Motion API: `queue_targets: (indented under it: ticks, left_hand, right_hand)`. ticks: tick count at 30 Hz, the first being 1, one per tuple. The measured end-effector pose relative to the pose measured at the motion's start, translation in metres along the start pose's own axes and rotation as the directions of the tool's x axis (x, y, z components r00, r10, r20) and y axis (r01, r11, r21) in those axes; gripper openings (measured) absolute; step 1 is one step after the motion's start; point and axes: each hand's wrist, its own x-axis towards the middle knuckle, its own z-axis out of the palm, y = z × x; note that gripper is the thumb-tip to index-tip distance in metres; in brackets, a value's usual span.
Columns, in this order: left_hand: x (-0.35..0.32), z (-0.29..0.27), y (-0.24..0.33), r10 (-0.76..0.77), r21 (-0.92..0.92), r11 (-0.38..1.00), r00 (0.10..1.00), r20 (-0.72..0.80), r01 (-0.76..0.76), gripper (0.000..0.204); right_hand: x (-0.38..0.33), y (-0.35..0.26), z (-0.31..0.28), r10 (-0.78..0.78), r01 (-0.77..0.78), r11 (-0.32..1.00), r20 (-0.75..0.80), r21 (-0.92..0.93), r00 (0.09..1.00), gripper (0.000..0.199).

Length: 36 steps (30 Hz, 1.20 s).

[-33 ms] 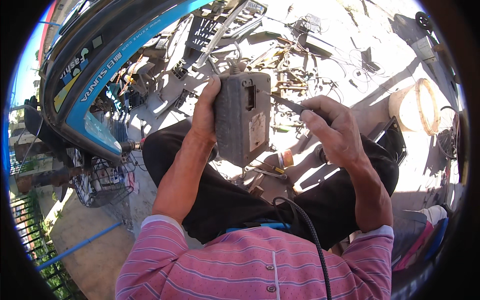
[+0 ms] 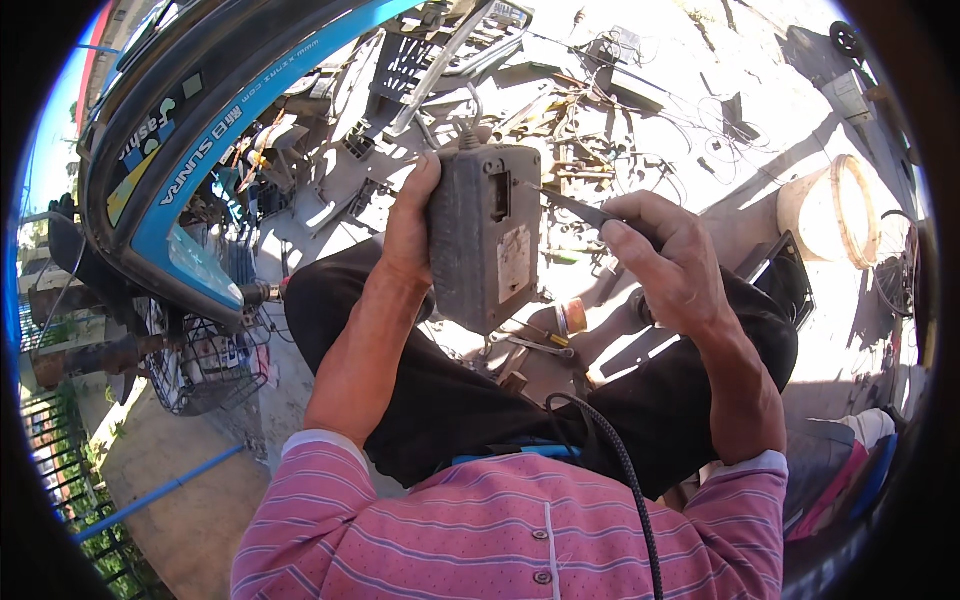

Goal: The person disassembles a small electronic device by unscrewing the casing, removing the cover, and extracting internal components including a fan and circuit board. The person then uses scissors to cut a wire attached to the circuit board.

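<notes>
My left hand (image 2: 411, 218) grips a dusty dark charger box (image 2: 462, 245) by its left side, thumb up along the edge. The box stands upright above my lap, a cord coming out of its top end. Its face has a rectangular opening (image 2: 500, 196) and a worn pale label (image 2: 514, 262). Between the thumb and fingers of my right hand (image 2: 672, 262) is a slim, dark pointed tool (image 2: 578, 208), its exact kind unclear. The thin tip points left at the box face, close to the opening; whether it touches cannot be made out.
A black and blue scooter body (image 2: 210, 180) looms at upper left, above a wire basket (image 2: 205, 365). Metal scraps, tools and cables litter the ground ahead. At right stands a pale bucket (image 2: 825, 212). A wrench (image 2: 540, 346) lies between my knees; a black braided cord (image 2: 628, 470) crosses my shirt.
</notes>
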Motion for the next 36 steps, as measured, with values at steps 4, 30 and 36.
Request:
queue_targets:
  ticks: [4,30,36]
  left_hand:
    - [0.0017,-0.0012,-0.0027,-0.011,-0.003,1.0,1.0,-0.019,0.011,0.076]
    - [-0.0041,0.0009,-0.0033,-0.015,0.126,0.992,1.0,-0.012,0.016,0.081]
    - [-0.005,0.002,-0.0033,-0.012,0.125,0.992,1.0,-0.016,0.014,0.082]
  right_hand:
    - [-0.0032,0.0021,-0.0023,-0.014,0.014,1.0,-0.016,-0.024,1.0,0.034]
    - [-0.0043,0.0083,0.0026,-0.025,0.024,0.997,-0.015,-0.067,1.0,0.034]
    - [-0.0045,0.0088,0.0027,-0.023,0.022,0.998,-0.014,-0.063,1.0,0.034]
